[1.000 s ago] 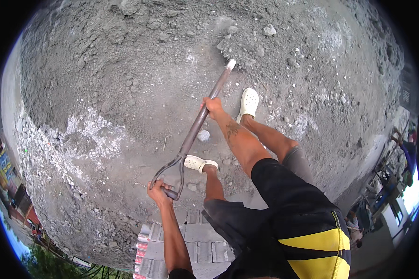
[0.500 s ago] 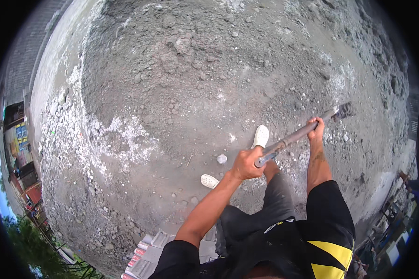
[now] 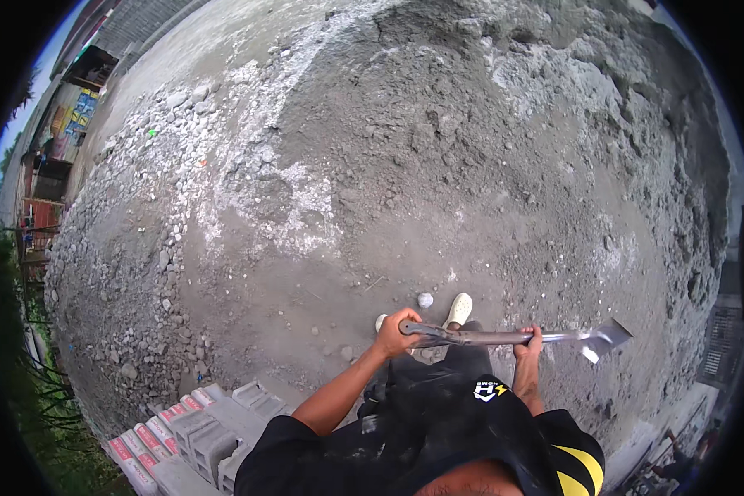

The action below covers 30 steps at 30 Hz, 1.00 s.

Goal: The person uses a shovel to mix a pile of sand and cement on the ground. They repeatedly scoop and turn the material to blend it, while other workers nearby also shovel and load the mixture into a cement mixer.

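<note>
I hold a metal shovel level across my body, above the grey sandy ground. My left hand grips the handle end, in front of my waist. My right hand grips the shaft further along, close to the blade, which points to my right. My white shoes show just beyond the shaft, with a small pale stone beside them. Black shorts with a yellow stripe fill the lower middle.
A big heap of grey sand and gravel rises ahead and to the right. Loose stones lie along the left. Grey concrete blocks are stacked at the lower left. Buildings stand far left.
The shovel has swung from pointing forward into the ground to lying level with the blade at my right. My view has turned left, and the blocks now show larger.
</note>
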Motion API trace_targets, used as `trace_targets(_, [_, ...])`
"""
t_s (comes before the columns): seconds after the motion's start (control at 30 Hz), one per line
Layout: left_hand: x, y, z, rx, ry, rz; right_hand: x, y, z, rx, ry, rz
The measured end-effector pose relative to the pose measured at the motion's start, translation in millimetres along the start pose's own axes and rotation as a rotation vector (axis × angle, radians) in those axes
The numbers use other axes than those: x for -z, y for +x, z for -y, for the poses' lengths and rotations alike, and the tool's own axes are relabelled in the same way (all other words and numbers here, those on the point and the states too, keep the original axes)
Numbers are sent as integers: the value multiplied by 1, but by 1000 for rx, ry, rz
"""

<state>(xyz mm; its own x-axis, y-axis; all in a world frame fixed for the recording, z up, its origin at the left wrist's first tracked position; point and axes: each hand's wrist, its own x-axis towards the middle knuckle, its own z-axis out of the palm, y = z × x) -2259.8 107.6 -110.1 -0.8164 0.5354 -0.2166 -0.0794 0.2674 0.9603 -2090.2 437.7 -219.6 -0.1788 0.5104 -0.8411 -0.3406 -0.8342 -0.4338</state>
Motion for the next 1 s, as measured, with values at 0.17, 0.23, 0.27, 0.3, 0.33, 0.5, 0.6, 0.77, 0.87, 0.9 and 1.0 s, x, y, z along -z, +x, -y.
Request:
trace_targets(0.17, [88, -93, 28, 306, -160, -511, -110, -23, -131, -335, -268, 221])
trace_targets(0.23, [104, -135, 37, 429, -388, -730, -151, -42, -169, -443, -495, 379])
trace_targets(0.27, [102, -155, 36, 453, -389, -730, -169, -58, -182, -474, -638, 428])
trace_targets(0.3, [98, -162, 29, 445, -515, -842, -187, -64, -194, -458, -706, 501])
trace_targets(0.33, [95, -164, 24, 434, -639, -957, -205, -64, -208, -445, -774, 577])
trace_targets(0.5, [55, -152, 44, 431, -872, -1173, -266, -29, -313, -344, -953, 532])
trace_targets(0.6, [35, -158, 54, 681, -898, -1400, -229, -12, -394, -303, -1247, 377])
trace_targets(0.77, [31, -252, 37, 964, -604, -1755, -97, -62, -464, -707, -1444, 251])
trace_targets(0.87, [54, -308, 2, 1229, -385, -1803, -54, -109, -487, -942, -1469, 196])
trace_targets(0.9, [78, -441, 3, 1042, -1200, -1442, -63, -139, -497, -1009, -1434, 193])
trace_targets(1.0, [111, -227, 37, 1183, -350, -1753, -114, -56, -504, -873, -1381, 64])
